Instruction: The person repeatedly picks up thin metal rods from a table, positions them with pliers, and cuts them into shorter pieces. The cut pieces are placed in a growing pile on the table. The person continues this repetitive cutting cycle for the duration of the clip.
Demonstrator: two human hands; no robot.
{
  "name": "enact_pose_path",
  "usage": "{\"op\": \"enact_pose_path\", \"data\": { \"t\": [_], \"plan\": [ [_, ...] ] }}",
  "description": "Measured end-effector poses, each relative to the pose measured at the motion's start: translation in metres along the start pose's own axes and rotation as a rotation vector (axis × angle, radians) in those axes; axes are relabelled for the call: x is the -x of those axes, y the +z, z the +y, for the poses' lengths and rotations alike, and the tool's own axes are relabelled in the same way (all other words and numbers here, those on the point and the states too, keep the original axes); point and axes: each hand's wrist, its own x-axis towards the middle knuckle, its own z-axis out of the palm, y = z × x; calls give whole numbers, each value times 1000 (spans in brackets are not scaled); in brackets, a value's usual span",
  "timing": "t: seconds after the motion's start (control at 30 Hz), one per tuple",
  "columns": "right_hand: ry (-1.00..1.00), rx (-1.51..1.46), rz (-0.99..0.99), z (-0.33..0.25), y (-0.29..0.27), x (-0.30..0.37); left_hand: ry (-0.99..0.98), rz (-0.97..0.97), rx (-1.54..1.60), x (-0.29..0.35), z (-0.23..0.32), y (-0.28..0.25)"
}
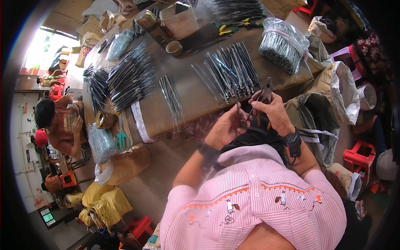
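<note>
Striped shirt (pixel 254 191) fills the foreground, right grip (pixel 268 107) curled round pliers (pixel 267 88), left grip (pixel 230 125) pinching a thin strip (pixel 248 115)

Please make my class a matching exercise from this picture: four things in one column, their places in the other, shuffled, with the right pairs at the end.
Things
1. Scissors with teal looped handles
2. Dark metal pliers with orangish handles
3. Round bundle of thin silvery strips in clear plastic
4. Small round brownish cup

Places
A. At the right end of the brown table
B. Beside the tall metallic canister
C. In the person's right hand
D. Beside the clear plastic bag at left

Pairs: 1-D, 2-C, 3-A, 4-B
</note>
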Motion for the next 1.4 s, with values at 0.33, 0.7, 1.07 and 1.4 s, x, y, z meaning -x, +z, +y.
{"op": "enact_pose_path", "data": {
  "t": [0.33, 0.7, 1.07, 1.4],
  "plan": [
    [224, -292, 141, 12, -7, 3, 254, 201, -318, -3, 2, -1],
    [464, -356, -389, 16, -43, 34, 612, 298, -861, 3, -2, 17],
    [-334, 916, -179, 13, -38, 29, 756, 320, -1038, 3, -1, 21],
    [-226, 1145, -174, 12, -38, 22, 700, 376, -957, 3, -1, 26]
  ]
}}
